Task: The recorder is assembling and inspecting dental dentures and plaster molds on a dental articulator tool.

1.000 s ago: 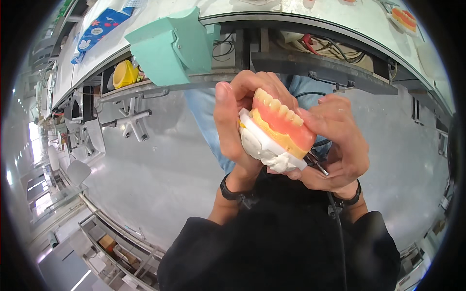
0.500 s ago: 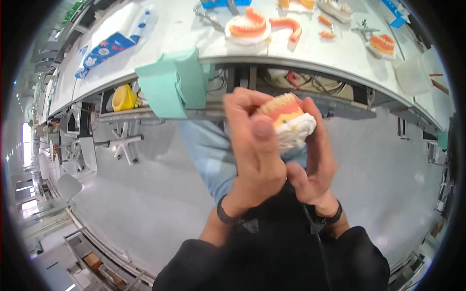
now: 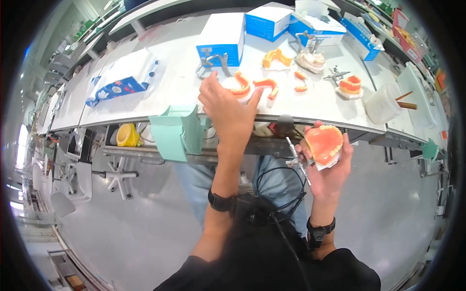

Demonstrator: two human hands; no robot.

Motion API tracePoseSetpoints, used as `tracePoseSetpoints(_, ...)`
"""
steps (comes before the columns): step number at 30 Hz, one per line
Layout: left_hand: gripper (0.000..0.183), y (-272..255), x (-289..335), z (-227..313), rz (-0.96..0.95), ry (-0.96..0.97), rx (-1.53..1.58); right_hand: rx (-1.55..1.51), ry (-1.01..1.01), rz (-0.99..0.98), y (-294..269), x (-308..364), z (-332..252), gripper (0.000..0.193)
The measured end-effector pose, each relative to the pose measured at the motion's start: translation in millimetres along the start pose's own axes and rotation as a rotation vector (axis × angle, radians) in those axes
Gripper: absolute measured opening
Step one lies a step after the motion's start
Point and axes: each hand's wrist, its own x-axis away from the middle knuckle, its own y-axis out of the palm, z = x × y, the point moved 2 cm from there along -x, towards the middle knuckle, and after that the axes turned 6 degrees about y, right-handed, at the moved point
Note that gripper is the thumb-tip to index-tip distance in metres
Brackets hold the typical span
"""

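My right hand [image 3: 330, 172], palm up just off the bench front, is closed around an upper denture model [image 3: 324, 144] with a pink palate, a row of teeth and a white plaster base. A slim metal articulator frame [image 3: 298, 162] sticks out on its left side. Over the bench, my left hand [image 3: 228, 106] has its fingers and thumb spread either side of another denture model [image 3: 240, 83], pink with teeth on white plaster; whether they touch it is unclear. Right beside the thumb lies a loose, curved pink denture piece [image 3: 268, 86].
On the white bench [image 3: 179, 63] stand blue-and-white boxes [image 3: 221, 39], a yellow arch [image 3: 276, 59], a plaster model [image 3: 310, 61], another pink denture model [image 3: 350, 87] and a white tub [image 3: 383, 103]. A green bin [image 3: 174, 133] hangs at the front edge. Cables dangle near my knees.
Both hands were together on the denture model below the bench edge. My left hand has let go and reached forward over the bench; the right keeps the model, now turned palate-up.
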Motion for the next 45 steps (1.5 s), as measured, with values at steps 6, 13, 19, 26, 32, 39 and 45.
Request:
tracePoseSetpoints(6, 0.085, 0.4, 9.7, -17.8, 0.021, 0.032, 0.155, -0.010, 0.047, -0.086, -10.9, -3.1, -7.4, 0.055)
tracePoseSetpoints(13, 0.085, 1.3, 17.1, -14.8, 0.034, -0.021, 0.017, -0.046, 0.126, -0.065, -18.6, -1.2, 3.1, 0.056)
tracePoseSetpoints(19, 0.088, -11.5, 28.3, -23.2, 0.036, -0.082, 0.299, -0.121, 0.138, -0.106, -29.8, 0.9, -5.4, 0.055)
tracePoseSetpoints(26, 0.087, -8.3, 37.5, -25.3, 0.161, -0.049, 0.268, -0.201, 0.232, -0.100, -29.3, 7.1, -2.9, 0.055)
tracePoseSetpoints(32, 0.081, -5.5, 36.4, -18.6, 0.236, -0.006, 0.567, -0.101, 0.195, 0.024, -23.1, 14.3, -6.0, 0.058)
tracePoseSetpoints(39, 0.055, -25.3, 27.2, -13.5, 0.363, -0.214, 1.288, -0.189, 0.250, -0.046, -28.4, 18.9, -6.6, 0.059)
tracePoseSetpoints(45, 0.057, -59.6, 30.1, 16.4, 0.456, -0.389, 1.474, -0.227, 0.239, 0.072, -4.7, 25.2, -3.7, 0.065)
